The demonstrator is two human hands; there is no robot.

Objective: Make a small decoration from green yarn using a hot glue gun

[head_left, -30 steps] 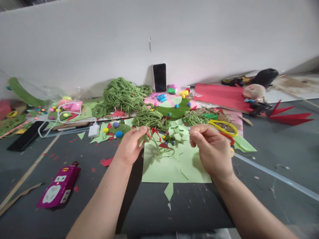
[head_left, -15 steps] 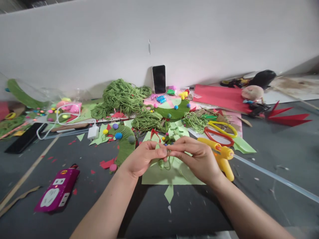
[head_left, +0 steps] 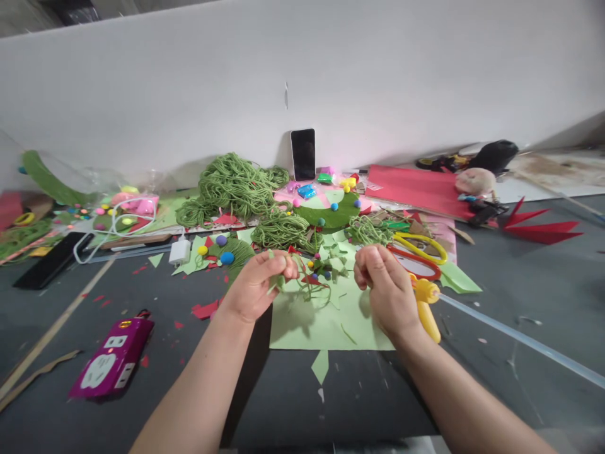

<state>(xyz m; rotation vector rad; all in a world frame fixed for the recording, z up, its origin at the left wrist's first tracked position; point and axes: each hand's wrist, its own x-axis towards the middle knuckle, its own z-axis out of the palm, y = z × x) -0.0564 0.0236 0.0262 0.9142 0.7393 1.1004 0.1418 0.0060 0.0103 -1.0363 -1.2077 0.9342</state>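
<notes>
My left hand [head_left: 258, 284] pinches a small green piece with green yarn [head_left: 314, 291] trailing from it to the right in loose loops. My right hand [head_left: 385, 284] is closed in a fist to the right, apart from the left; whatever its fingers hold, if anything, is hidden. Below both hands lies a light green paper sheet [head_left: 307, 334], with paper scraps and small pom-poms on it. Left of my left hand, partly covered by it, is a yarn-wrapped green arc [head_left: 242, 253] with coloured pom-poms. A yellow glue gun [head_left: 428, 309] lies beside my right hand.
A big heap of green yarn [head_left: 231, 189] lies behind, near a phone [head_left: 303, 154] leaning on the wall. Scissors with yellow and red handles [head_left: 420, 247] lie right. A purple power strip [head_left: 111, 359] sits left, a white charger [head_left: 179, 251] farther back. Red card [head_left: 416, 189] lies back right.
My hands have moved apart, the left one leftward and the right one slightly up with its fingers curled in. The yarn now dangles from my left hand alone, as far as I can see.
</notes>
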